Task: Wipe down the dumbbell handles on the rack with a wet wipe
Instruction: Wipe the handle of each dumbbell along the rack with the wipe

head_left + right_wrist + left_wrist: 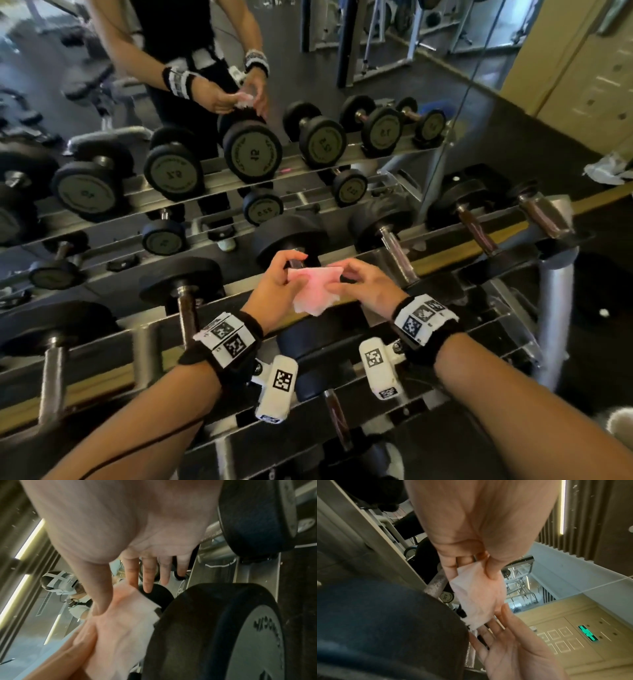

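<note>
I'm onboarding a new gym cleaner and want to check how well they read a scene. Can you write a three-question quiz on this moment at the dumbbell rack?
1. True or false: the wet wipe is pressed against a dumbbell handle.
2. Which hand holds the wipe? A) only the left hand B) only the right hand C) both
3. Fill in: behind the rack stands a ____ that shows the person and the dumbbells again.

Key
1. False: it is held in the air above the rack, between the hands.
2. C: the left hand grips one side, the right pinches the other with thumb and forefinger.
3. mirror
</note>
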Action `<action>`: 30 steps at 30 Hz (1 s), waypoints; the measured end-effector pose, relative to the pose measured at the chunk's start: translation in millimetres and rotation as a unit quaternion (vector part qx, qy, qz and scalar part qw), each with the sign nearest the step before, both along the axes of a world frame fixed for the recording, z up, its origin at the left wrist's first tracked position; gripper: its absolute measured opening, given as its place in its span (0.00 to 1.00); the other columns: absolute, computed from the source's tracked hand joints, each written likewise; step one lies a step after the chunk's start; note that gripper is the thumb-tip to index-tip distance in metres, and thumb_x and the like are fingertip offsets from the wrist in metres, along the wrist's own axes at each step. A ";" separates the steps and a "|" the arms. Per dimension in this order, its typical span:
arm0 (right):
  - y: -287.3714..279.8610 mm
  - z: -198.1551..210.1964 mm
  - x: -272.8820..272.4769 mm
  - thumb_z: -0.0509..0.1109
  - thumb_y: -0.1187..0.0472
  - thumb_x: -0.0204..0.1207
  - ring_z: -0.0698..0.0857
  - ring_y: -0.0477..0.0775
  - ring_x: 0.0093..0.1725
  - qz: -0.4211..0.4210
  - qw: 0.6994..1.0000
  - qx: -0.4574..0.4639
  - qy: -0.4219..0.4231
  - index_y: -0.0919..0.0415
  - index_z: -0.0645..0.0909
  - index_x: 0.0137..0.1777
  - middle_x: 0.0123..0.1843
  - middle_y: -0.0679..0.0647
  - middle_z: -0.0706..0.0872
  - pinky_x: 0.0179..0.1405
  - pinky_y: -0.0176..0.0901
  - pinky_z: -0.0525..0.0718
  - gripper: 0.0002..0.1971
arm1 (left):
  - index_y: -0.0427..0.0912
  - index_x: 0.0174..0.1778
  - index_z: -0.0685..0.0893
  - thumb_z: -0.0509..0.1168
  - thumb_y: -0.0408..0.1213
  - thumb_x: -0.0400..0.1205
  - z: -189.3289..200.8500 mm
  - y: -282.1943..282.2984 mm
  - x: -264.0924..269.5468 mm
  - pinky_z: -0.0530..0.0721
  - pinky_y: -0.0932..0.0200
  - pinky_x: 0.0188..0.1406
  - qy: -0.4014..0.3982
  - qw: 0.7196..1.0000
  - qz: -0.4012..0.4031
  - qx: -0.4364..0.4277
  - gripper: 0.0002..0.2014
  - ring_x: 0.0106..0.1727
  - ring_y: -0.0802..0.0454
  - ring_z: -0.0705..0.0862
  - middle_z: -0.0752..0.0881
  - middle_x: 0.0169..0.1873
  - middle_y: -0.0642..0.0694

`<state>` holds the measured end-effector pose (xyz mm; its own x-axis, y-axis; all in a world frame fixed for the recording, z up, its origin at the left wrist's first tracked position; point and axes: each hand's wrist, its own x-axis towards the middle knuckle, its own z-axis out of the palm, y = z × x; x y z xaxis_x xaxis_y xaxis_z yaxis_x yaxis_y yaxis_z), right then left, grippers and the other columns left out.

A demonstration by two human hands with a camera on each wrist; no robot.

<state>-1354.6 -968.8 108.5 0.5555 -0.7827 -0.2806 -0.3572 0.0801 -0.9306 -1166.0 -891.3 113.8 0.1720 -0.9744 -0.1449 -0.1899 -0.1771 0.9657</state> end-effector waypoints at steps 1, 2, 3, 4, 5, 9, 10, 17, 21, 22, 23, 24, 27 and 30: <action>-3.4 -1.3 -2.6 0.77 0.65 0.75 0.82 0.52 0.64 0.002 0.999 0.019 -0.027 0.63 0.82 0.65 0.64 0.60 0.86 0.67 0.45 0.79 0.19 | 0.53 0.62 0.74 0.61 0.26 0.88 -2.1 -1.4 -7.0 0.86 0.48 0.45 -0.009 1.000 0.024 0.001 0.15 0.47 0.43 0.83 0.82 0.49 0.35; -7.1 -2.6 -5.6 0.76 0.68 0.75 0.84 0.53 0.58 0.001 0.999 0.025 -0.046 0.68 0.83 0.61 0.59 0.63 0.87 0.59 0.42 0.82 0.16 | 0.55 0.60 0.75 0.62 0.27 0.87 -4.1 -2.6 -13.8 0.86 0.42 0.47 -0.017 0.999 0.049 0.003 0.15 0.47 0.41 0.83 0.83 0.48 0.35; -12.0 -4.3 -8.2 0.76 0.69 0.74 0.85 0.54 0.51 0.000 0.998 0.020 -0.055 0.71 0.83 0.56 0.53 0.64 0.87 0.52 0.39 0.83 0.12 | 0.58 0.58 0.75 0.63 0.28 0.87 -5.9 -3.8 -20.7 0.86 0.39 0.49 -0.024 0.997 0.074 0.005 0.16 0.48 0.41 0.83 0.84 0.48 0.34; -17.5 -5.6 -10.2 0.76 0.70 0.74 0.83 0.53 0.47 0.002 0.998 0.013 -0.055 0.71 0.83 0.51 0.47 0.63 0.87 0.46 0.38 0.83 0.08 | 0.59 0.57 0.75 0.65 0.28 0.86 -7.8 -5.2 -27.1 0.87 0.39 0.50 -0.027 0.995 0.099 0.007 0.17 0.48 0.41 0.85 0.85 0.49 0.35; -23.0 -7.0 -11.2 0.76 0.70 0.75 0.82 0.53 0.43 0.003 0.998 0.013 -0.059 0.66 0.83 0.46 0.43 0.60 0.85 0.42 0.39 0.81 0.04 | 0.58 0.57 0.75 0.66 0.29 0.85 -9.3 -6.2 -32.7 0.88 0.40 0.50 -0.025 0.992 0.122 0.008 0.17 0.50 0.40 0.86 0.86 0.50 0.37; -45.0 -12.4 -14.5 0.72 0.65 0.78 0.79 0.51 0.39 0.018 0.999 0.002 -0.027 0.52 0.78 0.39 0.37 0.51 0.81 0.37 0.40 0.77 0.10 | 0.54 0.63 0.75 0.72 0.28 0.81 -12.5 -2.1 -47.1 0.90 0.37 0.51 0.005 0.978 0.207 0.025 0.21 0.51 0.38 0.88 0.88 0.53 0.45; -49.7 -14.4 -16.4 0.72 0.65 0.78 0.79 0.50 0.40 0.022 1.000 -0.010 -0.012 0.51 0.77 0.40 0.38 0.51 0.80 0.37 0.40 0.77 0.09 | 0.52 0.66 0.75 0.73 0.28 0.80 -13.8 1.5 -47.7 0.89 0.39 0.53 0.003 0.974 0.223 0.031 0.23 0.52 0.40 0.88 0.88 0.56 0.44; -77.9 -39.1 -7.9 0.67 0.66 0.81 0.85 0.51 0.51 -0.024 0.999 -0.014 0.026 0.65 0.89 0.58 0.50 0.54 0.89 0.51 0.36 0.82 0.11 | 0.49 0.64 0.81 0.74 0.30 0.79 -29.8 38.6 -40.0 0.83 0.49 0.68 0.007 0.958 0.274 0.084 0.19 0.63 0.45 0.87 0.87 0.58 0.43; -83.1 -56.1 27.2 0.69 0.61 0.83 0.88 0.56 0.58 -0.041 0.993 0.106 0.040 0.64 0.87 0.63 0.57 0.57 0.90 0.64 0.42 0.82 0.13 | 0.53 0.64 0.83 0.78 0.36 0.76 -36.1 54.1 -37.9 0.83 0.55 0.67 0.017 0.961 0.250 0.116 0.22 0.64 0.55 0.86 0.87 0.61 0.50; -83.6 -58.5 35.9 0.68 0.61 0.83 0.88 0.58 0.60 -0.052 0.987 0.146 0.029 0.65 0.86 0.63 0.57 0.58 0.90 0.68 0.48 0.82 0.13 | 0.55 0.63 0.84 0.78 0.37 0.75 -36.9 55.7 -37.2 0.83 0.57 0.66 0.020 0.963 0.240 0.123 0.21 0.63 0.56 0.86 0.87 0.61 0.51; -83.4 -59.9 43.6 0.68 0.62 0.83 0.87 0.60 0.61 -0.059 0.984 0.169 0.019 0.66 0.86 0.63 0.56 0.58 0.89 0.69 0.52 0.82 0.13 | 0.56 0.62 0.84 0.78 0.37 0.75 -37.2 56.6 -35.8 0.84 0.59 0.64 0.020 0.964 0.231 0.130 0.21 0.63 0.57 0.86 0.87 0.61 0.53; -83.3 -60.3 49.4 0.68 0.62 0.83 0.87 0.61 0.60 -0.058 0.983 0.174 0.015 0.66 0.85 0.64 0.56 0.59 0.88 0.69 0.54 0.82 0.13 | 0.56 0.62 0.85 0.79 0.37 0.74 -37.4 56.3 -34.1 0.84 0.60 0.62 0.023 0.964 0.226 0.135 0.21 0.62 0.58 0.86 0.88 0.61 0.53; -80.5 -58.3 58.2 0.66 0.65 0.84 0.87 0.58 0.56 -0.030 0.975 0.217 -0.022 0.66 0.82 0.68 0.63 0.62 0.86 0.65 0.52 0.83 0.15 | 0.52 0.63 0.86 0.80 0.36 0.72 -37.8 52.7 -28.1 0.87 0.56 0.62 0.041 0.962 0.224 0.151 0.23 0.60 0.55 0.88 0.89 0.59 0.50; -77.9 -55.5 59.9 0.58 0.71 0.86 0.81 0.64 0.69 0.049 0.962 0.264 -0.044 0.64 0.75 0.76 0.71 0.63 0.81 0.58 0.51 0.83 0.19 | 0.52 0.62 0.86 0.81 0.43 0.68 -39.2 51.7 -25.6 0.88 0.53 0.61 0.043 0.962 0.211 0.167 0.26 0.59 0.53 0.89 0.90 0.57 0.50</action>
<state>-1294.7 -1046.7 53.0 0.6590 -0.4869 -0.5733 -0.3086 0.5200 -0.7964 -1191.6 -839.6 74.6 0.5153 -0.7174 -0.4688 0.0457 -0.5232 0.8510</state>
